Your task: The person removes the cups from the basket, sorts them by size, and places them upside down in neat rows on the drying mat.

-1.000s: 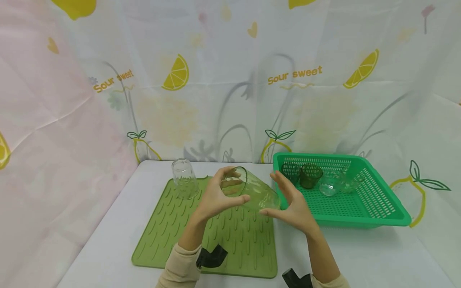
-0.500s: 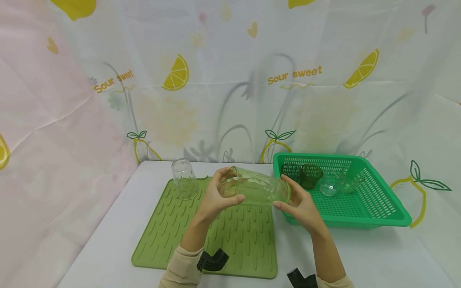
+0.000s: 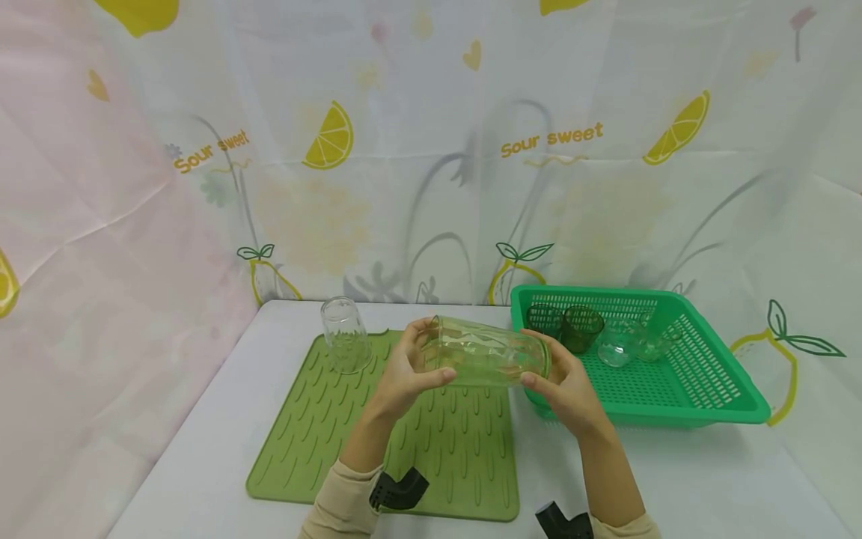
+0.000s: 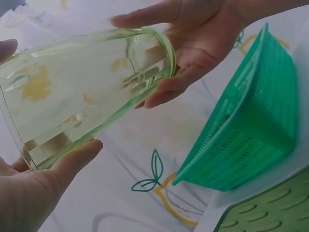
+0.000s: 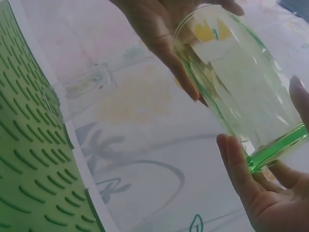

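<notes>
And here a pale green, clear-walled glass tumbler is being held up sideways, gripped at both ends: its open rim by the left hand, on the left, its thick base by the right hand, on the right. Curled fingers and thumbs are wrapped round it at each end, in front of the green ribbed rectangular mat and just left of the green slatted plastic basket.

Some fingers are hidden behind the tumbler, others seen only through its wall. In the left wrist view the left hand is cut off by the frame edge; in the right wrist view, the right hand. A colourless glass tumbler is seen at the mat's far left. Inside the basket, dark-tinted and clear glasses are overlapped, their number hard to make out.
</notes>
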`<state>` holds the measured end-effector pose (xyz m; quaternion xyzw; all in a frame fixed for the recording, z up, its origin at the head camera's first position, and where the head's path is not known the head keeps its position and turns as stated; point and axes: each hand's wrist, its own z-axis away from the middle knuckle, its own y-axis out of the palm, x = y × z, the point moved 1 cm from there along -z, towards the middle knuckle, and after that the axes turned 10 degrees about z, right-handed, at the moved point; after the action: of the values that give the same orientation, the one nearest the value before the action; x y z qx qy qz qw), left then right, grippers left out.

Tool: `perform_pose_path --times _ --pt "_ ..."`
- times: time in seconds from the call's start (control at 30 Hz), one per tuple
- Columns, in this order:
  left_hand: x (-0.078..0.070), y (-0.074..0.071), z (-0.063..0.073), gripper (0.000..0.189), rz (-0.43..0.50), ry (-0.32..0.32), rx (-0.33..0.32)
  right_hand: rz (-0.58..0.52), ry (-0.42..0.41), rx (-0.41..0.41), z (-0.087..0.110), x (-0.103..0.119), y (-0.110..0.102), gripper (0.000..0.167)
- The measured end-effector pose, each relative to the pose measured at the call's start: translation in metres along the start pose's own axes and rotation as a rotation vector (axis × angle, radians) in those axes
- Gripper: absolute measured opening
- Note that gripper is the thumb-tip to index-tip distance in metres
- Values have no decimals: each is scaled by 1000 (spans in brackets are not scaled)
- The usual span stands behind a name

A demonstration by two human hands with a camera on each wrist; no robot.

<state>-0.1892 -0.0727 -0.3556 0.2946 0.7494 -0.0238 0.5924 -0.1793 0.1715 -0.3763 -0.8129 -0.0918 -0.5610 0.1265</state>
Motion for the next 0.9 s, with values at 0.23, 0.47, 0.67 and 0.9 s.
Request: perform_pose_path --times 0.23,0.47,0.67,0.9 --pt "3 -2 2 97 57 -20 46 -32 -12 -17 1 0 -1 50" --pt "3 -6 5 98 18 -18 79 -32 -31 -9 3 -2 -3 48" --pt "3 -10 9 98 -34 -34 97 9 -18 -29 3 0 -4 50" --pt "6 -19 22 96 -178 -75 28 31 -1 -25 -4 3 -5 54"
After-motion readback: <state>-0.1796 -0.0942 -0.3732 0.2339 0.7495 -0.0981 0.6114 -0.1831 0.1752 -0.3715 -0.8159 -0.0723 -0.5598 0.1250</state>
